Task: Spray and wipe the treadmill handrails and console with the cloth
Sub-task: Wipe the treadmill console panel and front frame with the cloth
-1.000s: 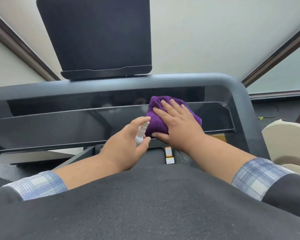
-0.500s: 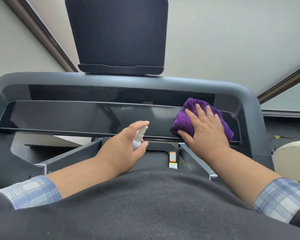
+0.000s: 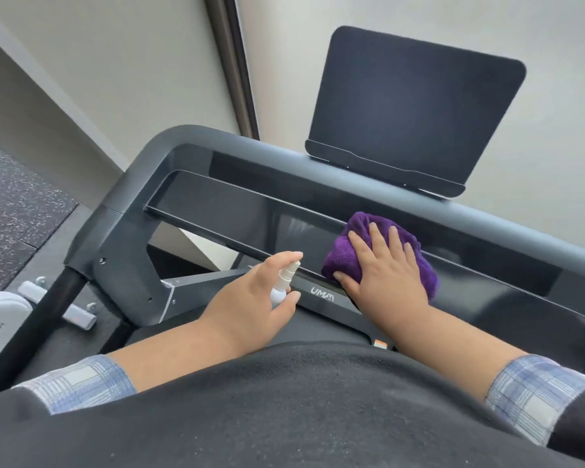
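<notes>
Right hand (image 3: 387, 275): flat, fingers spread, pressing bunched plush purple cloth (image 3: 362, 251) on glossy black console panel (image 3: 237, 217). Left hand (image 3: 250, 305), at cloth's eight o'clock: wrapped around small white plastic spray bottle (image 3: 282, 285). Rounded matte grey handrail (image 3: 156, 157) frames panel.

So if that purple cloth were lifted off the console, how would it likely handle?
Probably floppy: the cloth is bunched in soft folds under the flat right hand. Likely light for its size, since its pile looks fluffy. It should grip rather than slip, though it may slide easily on the glossy console panel.
</notes>
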